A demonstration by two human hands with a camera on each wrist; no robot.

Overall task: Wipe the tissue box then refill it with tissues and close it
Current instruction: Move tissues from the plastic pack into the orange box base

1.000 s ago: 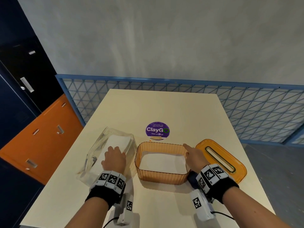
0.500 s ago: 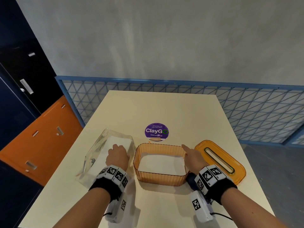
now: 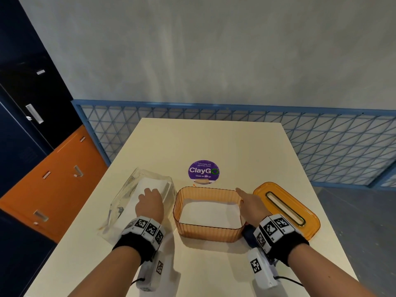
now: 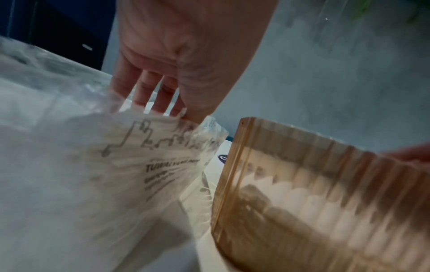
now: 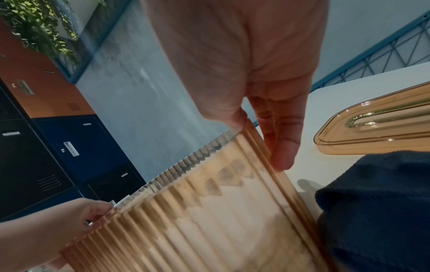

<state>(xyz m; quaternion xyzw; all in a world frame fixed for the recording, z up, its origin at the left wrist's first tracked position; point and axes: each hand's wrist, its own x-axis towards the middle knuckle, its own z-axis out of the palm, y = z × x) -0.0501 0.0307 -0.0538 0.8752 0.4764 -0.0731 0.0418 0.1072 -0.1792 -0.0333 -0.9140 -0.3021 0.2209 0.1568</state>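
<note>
Two hands are busy: the left hand (image 3: 150, 204) has crept a little further into the tissue bag (image 3: 128, 202) and grips it, while the right hand (image 3: 250, 206) still pinches the tissue box (image 3: 207, 232) wall. Refilling looks ready to start.

Soft, even light; both wrist views blur below the fingers (image 4: 144, 88), glints on the lid (image 5: 377, 121) beside them, head-view edges bend

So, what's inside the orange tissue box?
A flat white layer low in the tissue box; tissues or bare base, I cannot tell. The near wall hides its front edge.
</note>
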